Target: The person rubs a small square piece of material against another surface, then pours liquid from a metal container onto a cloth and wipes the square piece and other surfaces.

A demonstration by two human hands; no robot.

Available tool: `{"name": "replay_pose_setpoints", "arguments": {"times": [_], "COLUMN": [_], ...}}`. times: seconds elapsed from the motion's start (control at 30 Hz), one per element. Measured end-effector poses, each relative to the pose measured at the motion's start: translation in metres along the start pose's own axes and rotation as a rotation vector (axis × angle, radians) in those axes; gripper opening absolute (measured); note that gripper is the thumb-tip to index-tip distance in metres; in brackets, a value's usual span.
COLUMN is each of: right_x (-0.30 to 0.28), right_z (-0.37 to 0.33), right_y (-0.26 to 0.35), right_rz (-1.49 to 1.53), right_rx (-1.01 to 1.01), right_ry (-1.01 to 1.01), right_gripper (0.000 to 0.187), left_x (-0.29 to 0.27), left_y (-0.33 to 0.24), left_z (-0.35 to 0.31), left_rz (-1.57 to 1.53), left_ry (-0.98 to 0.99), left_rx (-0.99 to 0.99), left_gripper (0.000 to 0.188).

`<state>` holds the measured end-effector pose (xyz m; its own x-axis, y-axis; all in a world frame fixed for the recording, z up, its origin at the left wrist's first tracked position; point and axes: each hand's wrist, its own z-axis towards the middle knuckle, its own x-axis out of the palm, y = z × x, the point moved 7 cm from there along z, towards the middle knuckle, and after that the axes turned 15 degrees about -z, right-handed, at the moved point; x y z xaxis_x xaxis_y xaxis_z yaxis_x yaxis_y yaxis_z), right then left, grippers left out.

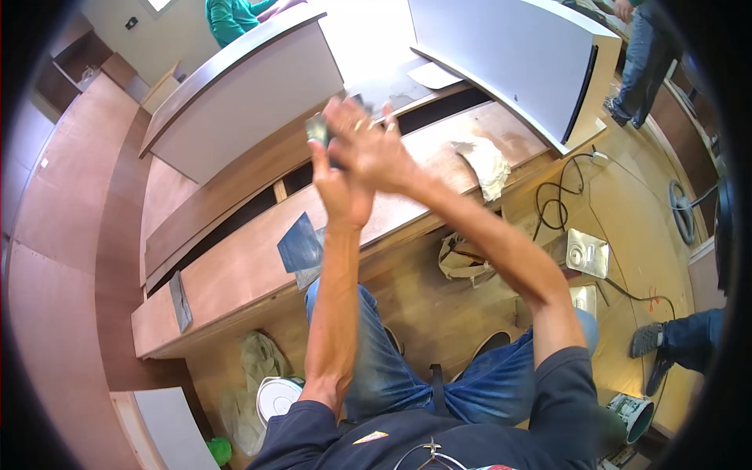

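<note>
Small grey sandpaper scrap (317,129), pinched in left-hand fingers (319,153), could slip (right hand (368,145) splayed open, loosely covering).

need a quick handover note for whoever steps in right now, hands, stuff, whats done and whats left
Left hand: raised over the wooden bench, fingers closed on a small grey sheet, seemingly sandpaper.
Right hand: laid over the left, also touching that sheet; motion blur hides the exact grip.
Things: two more grey sheets lie on the wooden bench, a larger sheet near the front edge and a narrow sheet to the left. A crumpled white rag sits to the right.
Done: one sheet picked up.
Left: the bench shows no clear sign of fresh sanding; check before continuing.
</note>
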<state>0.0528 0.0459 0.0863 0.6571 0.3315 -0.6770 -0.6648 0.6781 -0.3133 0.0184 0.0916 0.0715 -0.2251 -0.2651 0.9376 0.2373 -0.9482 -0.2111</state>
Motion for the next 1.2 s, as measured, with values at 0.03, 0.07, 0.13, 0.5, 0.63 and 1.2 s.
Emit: {"name": "replay_pose_setpoints", "arguments": {"times": [0.03,0.07,0.13,0.5,0.63,1.2], "right_x": [-0.015,-0.032,-0.024,-0.008,-0.029,0.004], "right_z": [-0.007,-0.015,-0.026,-0.024,-0.024,-0.022], "right_y": [0.021,0.037,0.017,-0.010,0.001,0.006], "right_rz": [0.271,0.542,0.512,0.658,0.688,0.839], "right_rx": [0.021,0.045,0.083,0.210,0.104,0.172], "right_ry": [0.015,0.042,0.117,0.142,0.252,-0.033], "right_gripper": [0.058,0.056,0.056,0.063,0.067,0.070], "left_x": [-0.008,-0.020,-0.028,0.002,-0.018,-0.007], "left_y": [-0.019,-0.030,-0.013,-0.016,-0.042,-0.003], "left_z": [0.004,-0.001,-0.004,-0.009,-0.009,-0.009], "left_rz": [-0.025,-0.055,-0.008,0.305,0.553,0.411], "left_ry": [0.255,0.502,0.109,-0.094,-0.188,-0.099], "left_rx": [-0.108,-0.223,-0.078,0.019,0.167,-0.053], "left_gripper": [0.055,0.056,0.054,0.051,0.054,0.089]}}
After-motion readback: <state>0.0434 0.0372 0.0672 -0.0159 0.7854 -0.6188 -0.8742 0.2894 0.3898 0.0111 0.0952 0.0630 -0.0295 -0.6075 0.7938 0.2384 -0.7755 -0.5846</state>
